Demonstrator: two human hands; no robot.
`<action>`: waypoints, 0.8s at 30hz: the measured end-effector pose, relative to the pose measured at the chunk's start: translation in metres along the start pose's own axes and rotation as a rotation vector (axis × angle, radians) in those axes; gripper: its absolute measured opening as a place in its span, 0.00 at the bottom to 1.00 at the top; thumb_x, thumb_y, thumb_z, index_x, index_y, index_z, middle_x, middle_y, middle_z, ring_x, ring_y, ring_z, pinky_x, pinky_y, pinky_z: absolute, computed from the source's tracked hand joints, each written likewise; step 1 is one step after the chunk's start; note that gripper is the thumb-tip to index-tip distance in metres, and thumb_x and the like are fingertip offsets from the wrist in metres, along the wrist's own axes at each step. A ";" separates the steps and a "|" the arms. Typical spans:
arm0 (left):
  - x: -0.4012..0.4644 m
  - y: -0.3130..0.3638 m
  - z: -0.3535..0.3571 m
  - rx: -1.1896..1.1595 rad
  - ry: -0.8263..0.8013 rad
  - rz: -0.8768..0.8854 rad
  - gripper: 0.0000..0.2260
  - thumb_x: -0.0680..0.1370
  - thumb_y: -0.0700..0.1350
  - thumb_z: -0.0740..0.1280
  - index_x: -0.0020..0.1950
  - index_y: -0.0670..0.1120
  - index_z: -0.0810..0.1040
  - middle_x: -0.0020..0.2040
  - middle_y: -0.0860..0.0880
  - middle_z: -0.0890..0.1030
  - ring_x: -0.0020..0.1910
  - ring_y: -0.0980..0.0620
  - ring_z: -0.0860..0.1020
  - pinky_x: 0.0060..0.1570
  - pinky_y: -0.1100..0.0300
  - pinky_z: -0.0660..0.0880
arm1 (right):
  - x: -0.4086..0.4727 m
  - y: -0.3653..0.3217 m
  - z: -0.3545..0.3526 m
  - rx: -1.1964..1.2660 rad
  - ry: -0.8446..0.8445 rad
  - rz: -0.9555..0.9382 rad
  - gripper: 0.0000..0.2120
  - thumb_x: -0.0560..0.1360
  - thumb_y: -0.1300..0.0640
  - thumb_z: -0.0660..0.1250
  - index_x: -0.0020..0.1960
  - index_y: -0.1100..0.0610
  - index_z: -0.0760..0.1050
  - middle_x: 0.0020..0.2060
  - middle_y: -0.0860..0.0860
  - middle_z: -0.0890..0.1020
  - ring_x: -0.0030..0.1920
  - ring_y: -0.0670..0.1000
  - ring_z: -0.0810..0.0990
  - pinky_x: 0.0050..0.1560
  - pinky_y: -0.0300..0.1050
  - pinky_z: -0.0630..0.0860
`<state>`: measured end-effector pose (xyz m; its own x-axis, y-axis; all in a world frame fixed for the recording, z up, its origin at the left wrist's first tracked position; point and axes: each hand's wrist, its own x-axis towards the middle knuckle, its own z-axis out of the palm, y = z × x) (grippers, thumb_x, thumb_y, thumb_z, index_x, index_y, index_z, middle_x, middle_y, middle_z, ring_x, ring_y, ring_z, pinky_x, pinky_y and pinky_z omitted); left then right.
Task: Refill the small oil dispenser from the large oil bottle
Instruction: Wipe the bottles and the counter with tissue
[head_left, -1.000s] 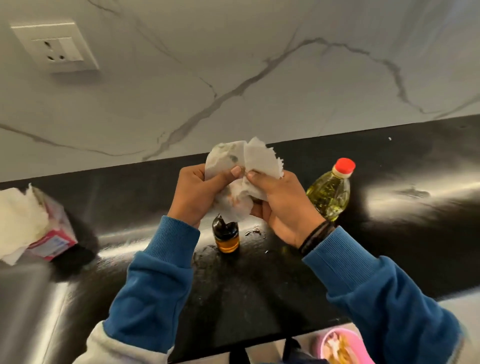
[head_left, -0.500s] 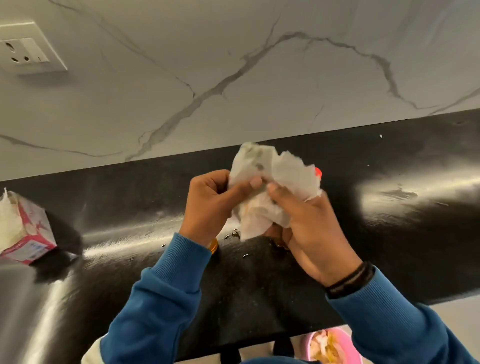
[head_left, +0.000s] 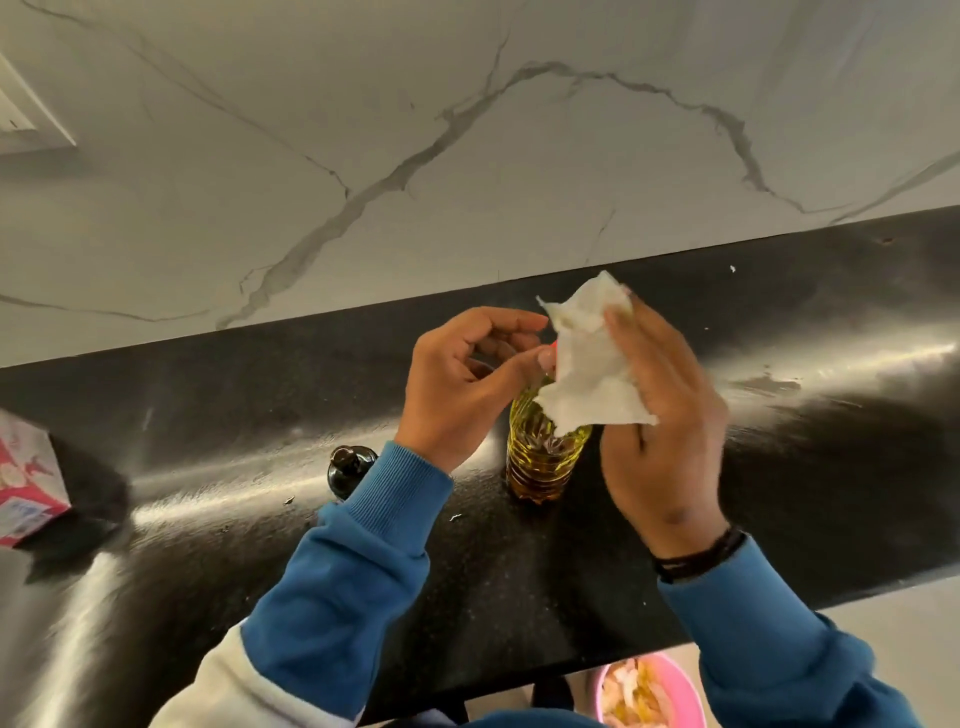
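Note:
The large oil bottle (head_left: 540, 457), clear plastic with yellow oil, stands upright on the black counter (head_left: 805, 467); its red cap is mostly hidden behind my hands. The small dark oil dispenser (head_left: 347, 467) stands to its left, partly covered by my left sleeve. My right hand (head_left: 660, 410) holds a crumpled white tissue (head_left: 587, 364) above the bottle's top. My left hand (head_left: 467, 384) hovers beside the tissue with curled fingers, holding nothing.
A pink and white tissue box (head_left: 26, 483) sits at the counter's left edge. A pink bin (head_left: 691, 686) with waste stands below the counter's front edge. Crumbs and oily smears lie on the counter. A marble wall (head_left: 467, 156) rises behind.
My left hand has let go of the tissue, which now stays in my right hand alone. The view has shifted, and the bottle and dispenser show again below my hands.

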<state>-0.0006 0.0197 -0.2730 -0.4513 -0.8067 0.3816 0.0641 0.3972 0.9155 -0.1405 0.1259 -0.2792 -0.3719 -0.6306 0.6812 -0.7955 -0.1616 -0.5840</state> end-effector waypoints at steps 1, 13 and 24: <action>-0.001 -0.003 0.001 0.026 -0.033 0.006 0.12 0.73 0.41 0.77 0.55 0.50 0.83 0.49 0.46 0.86 0.45 0.44 0.84 0.44 0.43 0.84 | -0.005 0.002 0.005 0.006 -0.071 0.012 0.25 0.74 0.71 0.60 0.71 0.67 0.71 0.71 0.61 0.72 0.73 0.58 0.71 0.66 0.55 0.75; -0.003 -0.003 0.008 0.244 -0.119 0.023 0.25 0.75 0.37 0.76 0.70 0.47 0.75 0.58 0.55 0.85 0.58 0.53 0.83 0.53 0.50 0.82 | -0.038 0.011 0.025 0.165 -0.266 0.239 0.26 0.79 0.55 0.53 0.75 0.62 0.66 0.71 0.56 0.73 0.72 0.52 0.72 0.70 0.52 0.71; -0.005 0.007 0.028 0.274 -0.039 -0.023 0.21 0.75 0.37 0.75 0.66 0.49 0.77 0.56 0.57 0.84 0.55 0.60 0.83 0.57 0.55 0.82 | -0.026 0.013 0.029 0.157 -0.270 0.239 0.30 0.78 0.54 0.55 0.79 0.61 0.58 0.75 0.61 0.67 0.75 0.59 0.67 0.72 0.57 0.70</action>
<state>-0.0226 0.0384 -0.2715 -0.4839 -0.8016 0.3511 -0.1877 0.4870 0.8530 -0.1270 0.1182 -0.3175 -0.3816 -0.8382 0.3896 -0.6115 -0.0872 -0.7864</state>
